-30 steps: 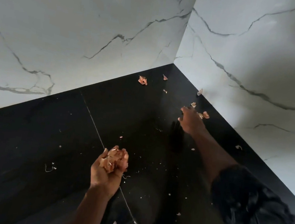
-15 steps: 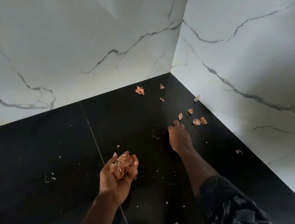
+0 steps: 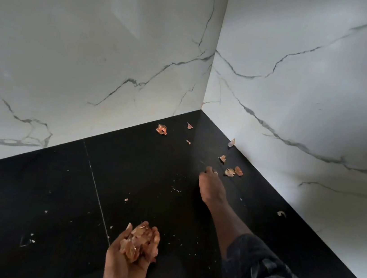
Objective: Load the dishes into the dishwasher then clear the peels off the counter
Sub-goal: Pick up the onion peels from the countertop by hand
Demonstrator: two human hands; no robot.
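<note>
Several thin orange-pink loose peels (image 3: pixel 161 129) still lie on the shiny black stone bench (image 3: pixel 41 189). Most are near the back corner, under the white marble wall (image 3: pixel 300 108). What is new? (Mia)

The right hand (image 3: pixel 212 187) has pulled back a bit. A second ago it reached right up to the pair of peels (image 3: pixel 234 171) beside the wall. Now it sits just short of them, and both are still on the bench. (Tom)

Did it grab anything? (Mia)

Its fingers (image 3: pixel 208 174) are curled in at the tips. One small peel lay just in front of it half a second ago and is not there now. Maybe the hand pinches that one, but I cannot tell for sure. (Tom)

And the other hand? (Mia)

The left hand (image 3: pixel 129 263) stays low at the front, palm up. Its fingers are curled round a heap of gathered peels (image 3: pixel 140 238), and nothing has dropped. (Tom)

So is the job nearly done? (Mia)

Not yet, I think. The picking goes one bit at a time, and lots of tiny pale crumbs (image 3: pixel 177 190) are left too. No dishwasher or dishes show here. (Tom)
</note>
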